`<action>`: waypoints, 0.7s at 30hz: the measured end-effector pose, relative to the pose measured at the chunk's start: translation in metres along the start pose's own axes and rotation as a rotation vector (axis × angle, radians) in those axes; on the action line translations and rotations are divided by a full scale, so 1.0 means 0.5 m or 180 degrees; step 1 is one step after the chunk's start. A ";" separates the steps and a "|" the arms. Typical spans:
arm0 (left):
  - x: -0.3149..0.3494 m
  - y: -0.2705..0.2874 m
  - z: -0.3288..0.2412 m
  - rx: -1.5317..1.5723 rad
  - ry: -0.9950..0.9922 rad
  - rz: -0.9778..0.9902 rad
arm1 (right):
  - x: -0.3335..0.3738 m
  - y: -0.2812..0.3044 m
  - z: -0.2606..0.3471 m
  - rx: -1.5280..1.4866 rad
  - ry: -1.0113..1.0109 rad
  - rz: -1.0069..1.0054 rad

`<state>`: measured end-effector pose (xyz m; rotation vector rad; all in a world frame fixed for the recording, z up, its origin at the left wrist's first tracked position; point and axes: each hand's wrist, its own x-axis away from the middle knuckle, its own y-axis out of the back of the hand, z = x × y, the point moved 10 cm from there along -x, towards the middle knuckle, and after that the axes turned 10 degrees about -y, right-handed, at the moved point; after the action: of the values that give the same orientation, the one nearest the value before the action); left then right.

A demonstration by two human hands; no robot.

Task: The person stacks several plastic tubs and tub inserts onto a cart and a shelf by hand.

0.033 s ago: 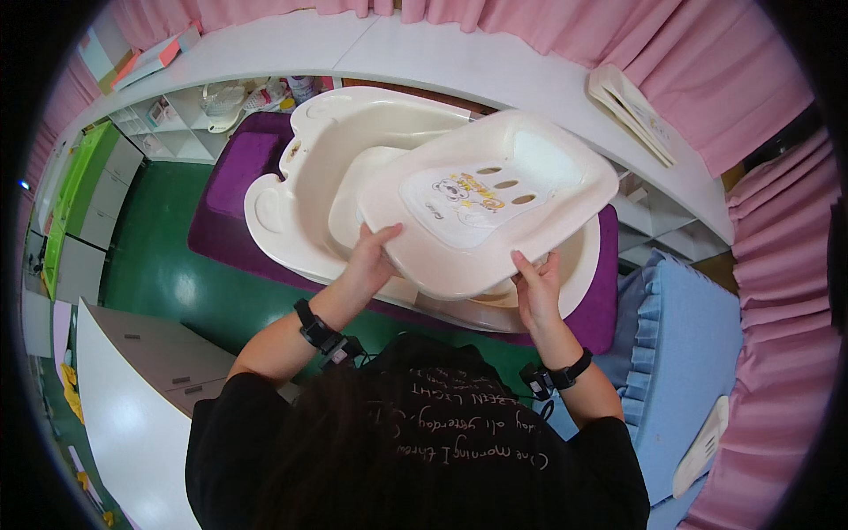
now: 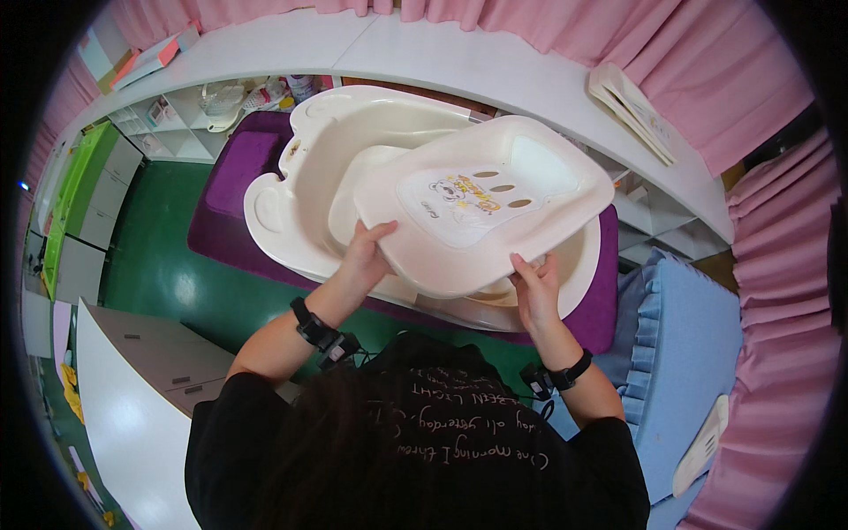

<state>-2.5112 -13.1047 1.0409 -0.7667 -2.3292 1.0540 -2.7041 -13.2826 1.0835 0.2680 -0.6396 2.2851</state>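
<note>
Between my two hands I hold a cream-coloured baby bath seat [image 2: 424,234], a shallow tray with three oval holes and a printed cartoon bear. My left hand [image 2: 364,254] grips its near left edge, thumb on top and fingers underneath. Along the near right edge, my right hand [image 2: 535,287] pinches the rim, thumb above. The seat is tilted over the right part of a large cream baby bathtub [image 2: 309,190], covering much of that end. From this view I cannot tell whether the seat touches the tub.
The tub stands on a purple padded base [image 2: 216,231] on a green floor [image 2: 150,256]. Behind runs a white shelf counter [image 2: 415,53] with another cream bath seat [image 2: 629,115]. A blue ruffled bed cover [image 2: 685,344] lies at right, a white-topped cabinet [image 2: 132,433] at left.
The bath seat has shifted slightly left and its far edge has dipped a little. Both hands keep their grip.
</note>
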 end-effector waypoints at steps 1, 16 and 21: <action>-0.006 0.005 -0.017 0.0006 -0.0151 0.0072 | -0.003 0.015 -0.021 -0.0070 -0.0249 0.0058; -0.013 0.111 -0.183 -0.0713 0.0208 0.0368 | -0.053 0.311 0.025 0.0238 -0.0052 -0.0731; -0.124 0.122 -0.236 -0.1042 0.0182 0.0337 | -0.037 0.312 0.018 0.1427 -0.0397 -0.1343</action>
<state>-2.3757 -13.0505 1.0522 -1.0368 -2.4655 0.6871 -2.8012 -13.3927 1.0275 0.6943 -0.1007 1.9826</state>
